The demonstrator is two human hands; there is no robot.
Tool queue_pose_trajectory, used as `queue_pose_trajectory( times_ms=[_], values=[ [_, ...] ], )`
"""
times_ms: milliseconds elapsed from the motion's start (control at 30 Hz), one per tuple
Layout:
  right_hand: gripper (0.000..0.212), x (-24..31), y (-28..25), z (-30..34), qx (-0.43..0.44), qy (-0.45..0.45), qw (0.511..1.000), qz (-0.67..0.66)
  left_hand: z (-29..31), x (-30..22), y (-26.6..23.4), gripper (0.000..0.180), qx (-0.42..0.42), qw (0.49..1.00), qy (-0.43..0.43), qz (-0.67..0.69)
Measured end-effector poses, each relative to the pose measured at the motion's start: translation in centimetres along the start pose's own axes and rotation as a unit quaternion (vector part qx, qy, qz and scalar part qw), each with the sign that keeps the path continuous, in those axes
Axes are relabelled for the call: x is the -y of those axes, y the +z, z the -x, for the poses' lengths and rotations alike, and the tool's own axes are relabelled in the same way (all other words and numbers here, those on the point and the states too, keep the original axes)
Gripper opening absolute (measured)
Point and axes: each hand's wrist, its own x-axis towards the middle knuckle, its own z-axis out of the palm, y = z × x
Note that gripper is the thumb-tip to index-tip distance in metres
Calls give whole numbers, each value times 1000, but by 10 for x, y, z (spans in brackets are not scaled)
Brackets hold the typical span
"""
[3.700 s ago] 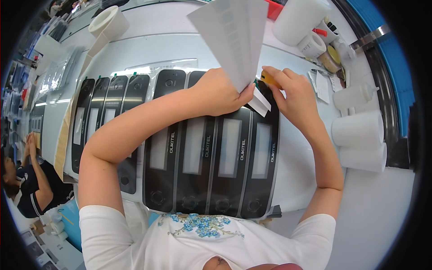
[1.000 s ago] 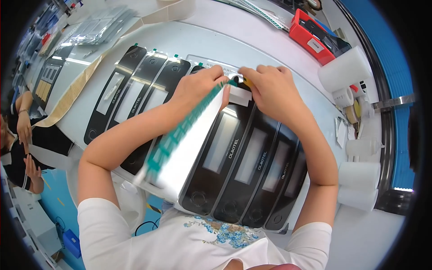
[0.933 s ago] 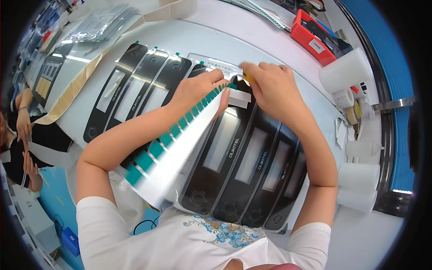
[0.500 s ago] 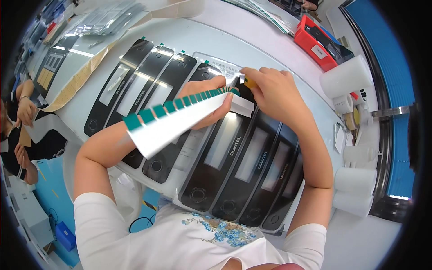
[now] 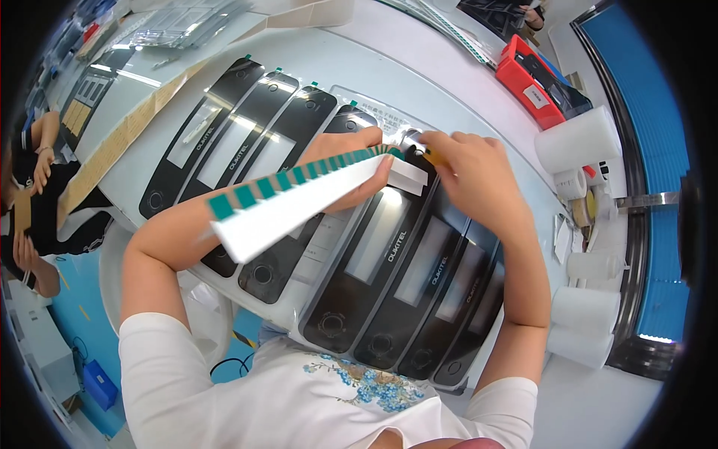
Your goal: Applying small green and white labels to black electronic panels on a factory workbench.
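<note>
My left hand [image 5: 340, 153] pinches a long white backing strip [image 5: 280, 213] lined with green tabs. The strip slants down to the left across my forearm. Close by on the right, my right hand [image 5: 482, 176] is closed on a small yellow-handled tool [image 5: 434, 156], whose tip is hard to make out. Both hands are over the upper end of a long black panel [image 5: 380, 258] with a pale window, and fingers partly cover that end. Further black panels [image 5: 422, 288] overlap on its right. To the left lie several more panels [image 5: 258, 131], with green tabs at their far ends.
A red bin [image 5: 529, 86] of dark parts stands at the far right, with white rolls [image 5: 577, 140] along that side. Clear plastic pieces [image 5: 191, 26] and a tan strip [image 5: 142, 112] lie at the left. Another person's hands [image 5: 34, 179] show at the far left.
The view has shifted slightly. My right hand and the yellow-handled tool sit a little further right and lower, while my left hand keeps its pinch. The other person's hands have moved.
</note>
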Motion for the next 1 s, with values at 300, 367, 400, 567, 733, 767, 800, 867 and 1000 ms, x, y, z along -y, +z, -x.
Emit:
queue_pose_trajectory(
  times_ms=[300,367,400,567,733,767,800,867,1000],
  values=[
    [26,-49,26,-26,-190,-63,962,-188,-2,11,10,20,43,983,23,178],
    [21,-33,30,-29,-190,-144,969,-72,-1,19,17,20,22,987,56,149],
    [20,-33,34,-32,-189,-184,964,-21,-1,22,19,20,23,987,57,147],
    [20,-40,30,-32,-141,-249,954,93,-5,19,18,16,49,987,70,137],
    [17,-34,3,-4,-21,5,934,-357,-5,20,4,27,81,984,1,157],
    [18,-38,5,-4,2,38,902,-430,-9,20,6,27,87,983,4,160],
    [20,-40,5,-6,24,69,862,-501,-12,20,7,27,83,983,16,161],
    [25,-35,2,-9,65,120,843,-520,-16,18,10,26,74,982,34,171],
    [22,-37,7,-17,122,81,810,-568,-19,16,11,26,97,982,25,163]
  ],
)
